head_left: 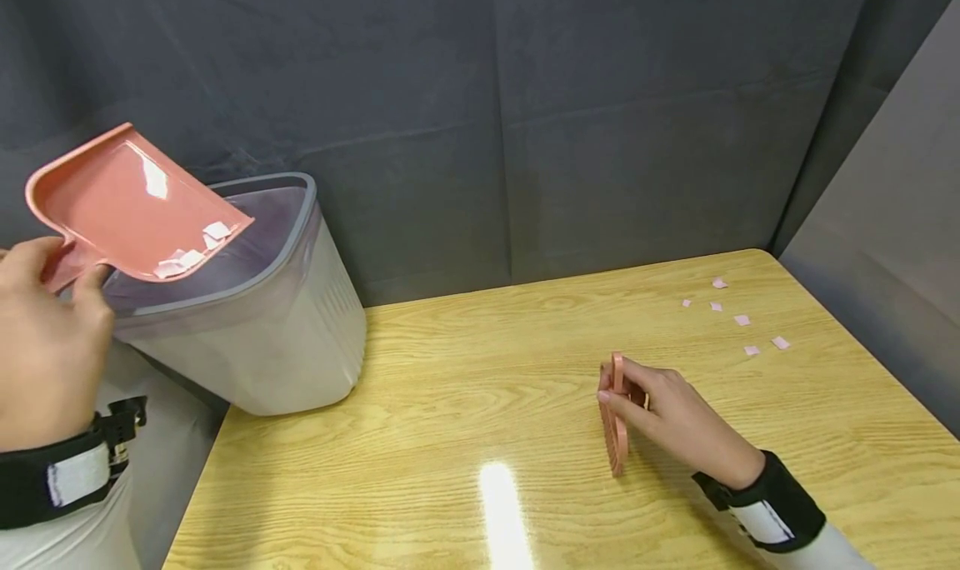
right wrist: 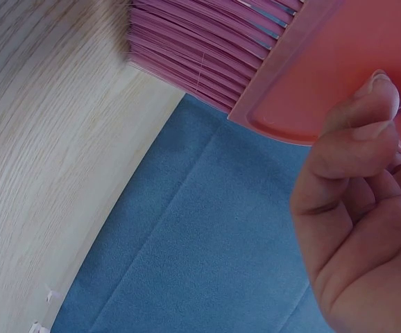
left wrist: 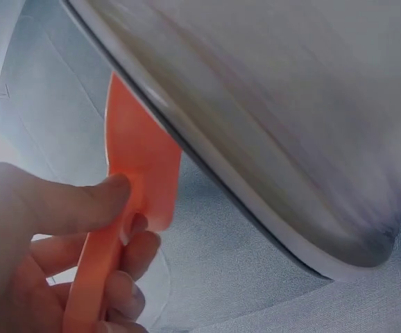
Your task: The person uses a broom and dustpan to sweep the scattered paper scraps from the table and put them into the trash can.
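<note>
My left hand (head_left: 56, 337) grips the handle of a pink dustpan (head_left: 120, 203), which tilts over the open top of a bin (head_left: 300, 345). Several white paper scraps (head_left: 191, 257) lie along the dustpan's lower lip. In the left wrist view the thumb presses along the orange-looking handle (left wrist: 93, 277), and part of the pan is hidden behind the bin's rim. Over the table's right half, my right hand (head_left: 663, 407) holds a small pink hand brush (head_left: 615, 437) on edge. Its pink bristles (right wrist: 200, 55) show in the right wrist view, pointing toward the wooden tabletop.
Several paper scraps (head_left: 742, 320) lie scattered at the back right of the wooden table (head_left: 450, 370). The bin, lined with a translucent bag, stands at the table's left edge and leans. Dark grey curtain panels (head_left: 420, 137) rise behind the table.
</note>
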`<state>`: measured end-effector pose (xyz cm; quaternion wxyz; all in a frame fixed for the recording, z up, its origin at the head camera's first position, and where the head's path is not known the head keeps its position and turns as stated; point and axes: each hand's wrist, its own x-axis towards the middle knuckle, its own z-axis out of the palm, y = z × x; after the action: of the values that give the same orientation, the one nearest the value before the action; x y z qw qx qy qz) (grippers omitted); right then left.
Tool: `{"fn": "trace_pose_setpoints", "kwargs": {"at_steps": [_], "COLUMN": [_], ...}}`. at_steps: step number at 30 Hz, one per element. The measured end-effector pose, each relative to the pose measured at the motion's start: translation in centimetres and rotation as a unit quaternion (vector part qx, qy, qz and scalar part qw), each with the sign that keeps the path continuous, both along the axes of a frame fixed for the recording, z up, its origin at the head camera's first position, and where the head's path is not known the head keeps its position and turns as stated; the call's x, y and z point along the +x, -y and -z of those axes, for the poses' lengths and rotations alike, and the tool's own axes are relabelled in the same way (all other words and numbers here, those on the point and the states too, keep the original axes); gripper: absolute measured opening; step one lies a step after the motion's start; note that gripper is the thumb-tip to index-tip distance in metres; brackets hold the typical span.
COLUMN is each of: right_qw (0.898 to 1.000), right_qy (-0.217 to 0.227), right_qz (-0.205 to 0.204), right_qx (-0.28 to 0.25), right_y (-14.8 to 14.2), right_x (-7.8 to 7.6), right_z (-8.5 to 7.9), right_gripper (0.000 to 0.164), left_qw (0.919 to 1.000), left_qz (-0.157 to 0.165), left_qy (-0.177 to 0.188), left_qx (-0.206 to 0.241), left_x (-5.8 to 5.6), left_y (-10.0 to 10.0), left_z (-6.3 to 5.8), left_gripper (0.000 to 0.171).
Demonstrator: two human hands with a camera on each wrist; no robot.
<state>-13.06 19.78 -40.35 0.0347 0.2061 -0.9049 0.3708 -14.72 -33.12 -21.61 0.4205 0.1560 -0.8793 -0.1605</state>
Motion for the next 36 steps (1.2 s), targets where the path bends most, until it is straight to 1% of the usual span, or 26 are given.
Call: {"fn": "trace_pose_setpoints", "kwargs": {"at_steps": [4, 8, 12, 17, 21, 25, 26, 29, 31, 32, 33, 36], "right_qw": [1.000, 1.000, 1.000, 1.000, 1.000, 1.000, 1.000, 1.000, 1.000, 1.000, 1.000, 1.000], "right_qy": [-0.002, -0.003, -0.002, 0.000, -0.001, 0.001, 0.002, 0.005, 0.004, 0.005, 0.004, 0.003], "right_qz": [0.001, 0.002, 0.001, 0.000, 0.001, 0.002, 0.002, -0.001, -0.002, -0.003, -0.003, -0.004], "right_qx": [0.001, 0.003, 0.003, 0.001, 0.002, 0.002, 0.002, 0.000, 0.000, 0.000, 0.000, 0.000], "right_y": [-0.02, 0.00, 0.05, 0.03, -0.01, -0.03, -0.04, -0.04, -0.04, -0.04, -0.04, -0.01], "right_x": [-0.05, -0.06, -0.03, -0.02, -0.04, -0.05, -0.05, -0.06, -0.06, -0.07, -0.07, -0.10], "right_z": [0.02, 0.00, -0.04, -0.05, -0.03, 0.00, 0.00, 0.01, 0.02, 0.03, 0.04, 0.06], "right_gripper": [0.016, 0.016, 0.015, 0.017, 0.017, 0.017, 0.017, 0.017, 0.017, 0.017, 0.017, 0.016], "left_qw": [0.9993, 0.9966, 0.9947, 0.9929, 0.9866, 0.9783, 0.9755, 0.9640, 0.9573, 0.9553, 0.9545, 0.9570], "left_qz": [0.000, 0.013, 0.036, 0.057, 0.091, 0.111, 0.116, 0.134, 0.143, 0.145, 0.146, 0.144], "left_qy": [-0.005, -0.028, -0.049, -0.062, -0.076, -0.080, -0.082, -0.083, -0.088, -0.091, -0.094, -0.104], "left_qx": [-0.038, -0.076, -0.082, -0.085, -0.113, -0.155, -0.168, -0.215, -0.236, -0.241, -0.243, -0.229], "left_x": [-0.03, -0.08, -0.19, -0.39, -0.58, -0.65, -0.66, -0.66, -0.72, -0.76, -0.81, -0.92], "left_y": [-0.36, -0.59, -0.71, -0.64, -0.38, -0.31, -0.32, -0.24, -0.23, -0.23, -0.22, -0.24], "left_z": [-0.13, -0.25, -0.29, -0.09, -0.05, -0.09, -0.13, -0.31, -0.35, -0.33, -0.28, -0.08], "left_gripper": [0.041, 0.039, 0.037, 0.036, 0.033, 0.032, 0.031, 0.030, 0.028, 0.027, 0.027, 0.027]}}
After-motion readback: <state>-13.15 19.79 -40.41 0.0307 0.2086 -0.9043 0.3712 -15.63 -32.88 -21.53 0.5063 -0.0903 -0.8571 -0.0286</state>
